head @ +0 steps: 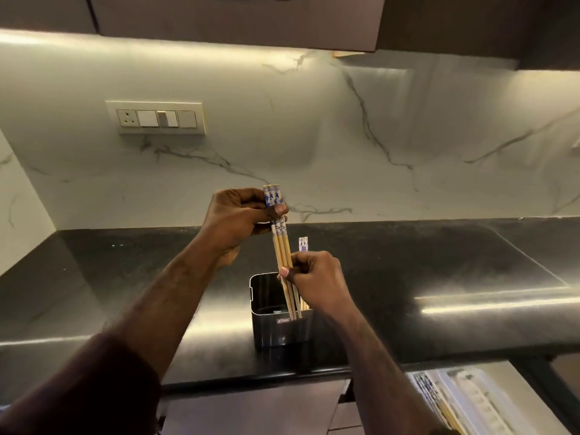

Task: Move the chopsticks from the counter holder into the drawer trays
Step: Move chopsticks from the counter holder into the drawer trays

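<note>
A dark rectangular holder (282, 328) stands on the black counter (439, 277) near its front edge. My left hand (238, 224) grips the blue-and-white patterned tops of a few wooden chopsticks (282, 249), held nearly upright with their tips still inside the holder. My right hand (317, 277) pinches the same chopsticks lower down, just above the holder's rim. Another pair of chopsticks (303, 244) stands in the holder behind my right hand, its patterned top showing. The open drawer with white trays (464, 400) shows at the lower right, with chopsticks lying in it.
A marble backsplash rises behind the counter, with a switch plate (156, 118) at the left. Dark wall cabinets (238, 20) hang overhead. Cabinet fronts (251, 409) sit below the counter edge.
</note>
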`<state>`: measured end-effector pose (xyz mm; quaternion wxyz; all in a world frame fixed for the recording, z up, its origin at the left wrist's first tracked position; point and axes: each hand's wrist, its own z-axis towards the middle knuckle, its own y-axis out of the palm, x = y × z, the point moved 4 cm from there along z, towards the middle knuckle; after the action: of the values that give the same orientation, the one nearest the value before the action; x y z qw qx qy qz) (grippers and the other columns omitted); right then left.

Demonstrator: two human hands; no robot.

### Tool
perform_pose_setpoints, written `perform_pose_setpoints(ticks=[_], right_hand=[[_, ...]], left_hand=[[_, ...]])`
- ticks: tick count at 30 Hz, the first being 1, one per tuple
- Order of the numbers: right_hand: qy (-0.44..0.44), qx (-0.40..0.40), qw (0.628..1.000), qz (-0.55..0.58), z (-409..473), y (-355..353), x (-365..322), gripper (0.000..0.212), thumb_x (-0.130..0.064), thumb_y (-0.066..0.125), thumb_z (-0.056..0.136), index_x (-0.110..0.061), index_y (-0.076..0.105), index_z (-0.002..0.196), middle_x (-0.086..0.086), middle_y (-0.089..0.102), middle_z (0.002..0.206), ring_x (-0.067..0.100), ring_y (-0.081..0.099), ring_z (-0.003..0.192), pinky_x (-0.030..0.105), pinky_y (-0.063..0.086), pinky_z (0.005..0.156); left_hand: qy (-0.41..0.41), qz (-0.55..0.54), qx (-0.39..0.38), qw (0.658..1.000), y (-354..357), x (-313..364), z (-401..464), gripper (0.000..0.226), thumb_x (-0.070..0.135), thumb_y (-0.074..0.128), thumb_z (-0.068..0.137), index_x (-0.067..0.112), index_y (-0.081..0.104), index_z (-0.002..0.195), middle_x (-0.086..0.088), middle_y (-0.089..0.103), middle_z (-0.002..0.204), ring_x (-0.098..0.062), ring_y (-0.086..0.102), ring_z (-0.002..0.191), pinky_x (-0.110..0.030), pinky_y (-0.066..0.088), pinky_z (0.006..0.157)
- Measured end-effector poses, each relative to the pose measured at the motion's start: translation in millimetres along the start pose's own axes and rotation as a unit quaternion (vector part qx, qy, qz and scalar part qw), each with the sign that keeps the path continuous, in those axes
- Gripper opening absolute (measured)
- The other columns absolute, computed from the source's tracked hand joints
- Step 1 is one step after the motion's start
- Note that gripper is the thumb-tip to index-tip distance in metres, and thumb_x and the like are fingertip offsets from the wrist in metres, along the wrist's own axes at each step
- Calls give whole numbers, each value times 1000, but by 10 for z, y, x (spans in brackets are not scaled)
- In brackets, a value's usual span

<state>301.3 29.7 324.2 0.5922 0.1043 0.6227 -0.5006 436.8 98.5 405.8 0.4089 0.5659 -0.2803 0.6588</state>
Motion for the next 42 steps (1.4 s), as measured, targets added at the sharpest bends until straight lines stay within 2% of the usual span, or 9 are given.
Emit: perform_pose_setpoints(ticks=[3,9,16,20,25,30,34,38,42], right_hand=[[18,-5,1000,-9,-313,-57,-30,13,-20,69,86,-20,72,100,-9,71,83,0,68,76,15,54,70],[62,-7,996,-68,-1060,-206,82,20,-22,70,86,-18,72,105,-9,71,91,0,66,79,14,51,69],[117,43,982,-143,-1794,-759,417,16,-26,74,82,-18,76,96,-10,67,73,6,63,69,22,52,63],[145,60,973,-171,-2165,-1225,706,17,-32,73,81,-19,77,92,-12,63,68,8,61,66,23,49,59],[181,66,960,-203,-2605,-1986,1130,20,-36,69,84,-22,77,95,-7,68,75,8,58,66,19,38,56],[198,62,956,-208,-2966,-2772,1564,19,-33,68,86,-20,78,94,-5,67,69,6,55,59,17,36,52],[220,64,955,-187,-3094,-3218,1889,18,-30,69,86,-17,77,95,-3,71,75,10,61,64,20,46,58],[253,48,953,-163,-3044,-3408,2270,24,-28,69,87,-14,74,106,1,74,92,9,63,72,23,49,65],[290,38,946,-138,-2924,-3455,2670,27,-28,69,88,-13,73,110,3,74,100,13,65,80,26,51,73]], left_hand=[[-3,-6,-2,1000,34,-5,-291,24,13,79,61,11,74,84,-14,76,86,-22,74,80,-31,61,71],[-37,-20,-27,999,240,-217,-880,19,4,74,75,6,72,93,-9,77,85,-20,75,81,-24,58,64],[-88,-50,-54,993,929,-487,-1389,15,-1,71,77,5,71,91,-12,76,85,-24,74,84,-31,61,71],[-98,-35,-80,991,1534,-609,-1593,15,4,72,76,10,71,90,-9,77,87,-22,74,86,-33,59,75],[-116,-56,-97,987,2475,-741,-1829,16,1,74,74,4,71,90,-13,76,84,-23,75,81,-25,58,63],[-139,-74,-89,983,3449,-960,-1999,16,-1,75,74,2,72,90,-17,76,85,-27,75,79,-29,60,64],[-138,-35,-98,985,4007,-1147,-2000,19,5,75,76,6,72,95,-9,77,84,-23,75,79,-30,61,66],[-122,-10,-90,988,4358,-1367,-1926,19,8,73,79,12,70,97,-1,77,79,-16,75,75,-19,56,58],[-129,28,-84,988,4580,-1710,-1785,18,9,70,83,15,68,99,3,76,77,-12,74,74,-16,54,57]])
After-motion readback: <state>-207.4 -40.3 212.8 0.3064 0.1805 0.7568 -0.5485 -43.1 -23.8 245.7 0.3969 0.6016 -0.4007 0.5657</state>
